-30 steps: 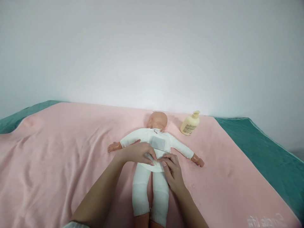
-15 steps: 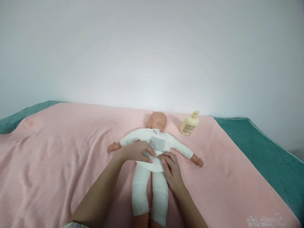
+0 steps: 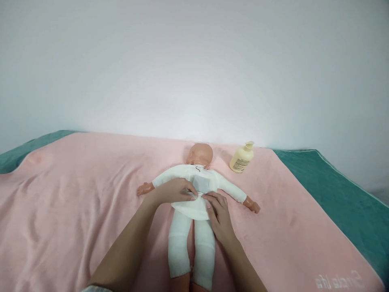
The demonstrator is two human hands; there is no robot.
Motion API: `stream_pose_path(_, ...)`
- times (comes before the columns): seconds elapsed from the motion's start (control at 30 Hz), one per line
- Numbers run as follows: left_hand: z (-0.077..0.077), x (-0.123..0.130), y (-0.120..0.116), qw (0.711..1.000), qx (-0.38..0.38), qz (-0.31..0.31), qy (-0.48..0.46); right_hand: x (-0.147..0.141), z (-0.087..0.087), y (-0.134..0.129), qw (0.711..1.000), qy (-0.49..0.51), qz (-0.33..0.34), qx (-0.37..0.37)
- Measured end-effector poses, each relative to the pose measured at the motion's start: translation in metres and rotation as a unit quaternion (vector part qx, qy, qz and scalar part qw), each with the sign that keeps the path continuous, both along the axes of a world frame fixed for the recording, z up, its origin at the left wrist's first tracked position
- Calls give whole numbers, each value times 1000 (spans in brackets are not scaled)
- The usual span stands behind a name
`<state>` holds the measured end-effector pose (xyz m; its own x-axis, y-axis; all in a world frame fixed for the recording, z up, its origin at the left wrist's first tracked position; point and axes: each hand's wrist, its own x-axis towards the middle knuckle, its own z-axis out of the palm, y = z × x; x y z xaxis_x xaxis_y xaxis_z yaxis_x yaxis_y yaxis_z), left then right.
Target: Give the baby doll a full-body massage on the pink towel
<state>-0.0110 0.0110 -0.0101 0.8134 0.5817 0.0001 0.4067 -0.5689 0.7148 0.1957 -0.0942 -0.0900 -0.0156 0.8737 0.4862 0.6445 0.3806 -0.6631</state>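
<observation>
A doll (image 3: 180,253) with a white cloth body and bare tan head lies stretched out, its arms spread to both sides. On its upper torso is a grey rectangular panel (image 3: 201,183). My left hand (image 3: 178,190) rests at the doll's middle with thumb and fingers pinched on the white cloth just below the panel. Opposite it, my right hand (image 3: 220,213) has its fingertips closed on the same cloth. The fingertips of both hands are close together, with a small fold of cloth between them.
A pale yellow pump bottle (image 3: 241,159) stands to the right of the doll's head. Under everything is a wrinkled pink blanket (image 3: 75,202), over a green cover (image 3: 331,194) that shows at both sides. A plain pale wall rises behind.
My left hand has moved slightly up toward the grey panel, and its fingers have drawn closer together. My right hand has shifted up only a little, staying on the cloth.
</observation>
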Motion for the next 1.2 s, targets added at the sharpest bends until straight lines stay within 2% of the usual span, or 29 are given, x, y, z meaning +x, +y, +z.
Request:
stream_pose_path(0.17,3,7,0,999,7,11,-47,1,7,12,998,56,-25,22)
stream_pose_path(0.3,-5,16,4,987,49,86,-129,4,18,36,994,89,-44,35)
stream_pose_path(0.43,-20,22,10,961,125,159,-187,6,29,65,996,59,-43,50)
stream_pose_path(0.6,-30,24,15,958,173,164,-159,9,29,89,999,5,-24,26)
stream_pose_path(0.83,-40,29,20,963,185,145,-131,7,21,88,1000,-29,-1,0)
stream_pose_path(1.2,-43,31,18,952,218,152,-150,8,16,74,999,32,5,38)
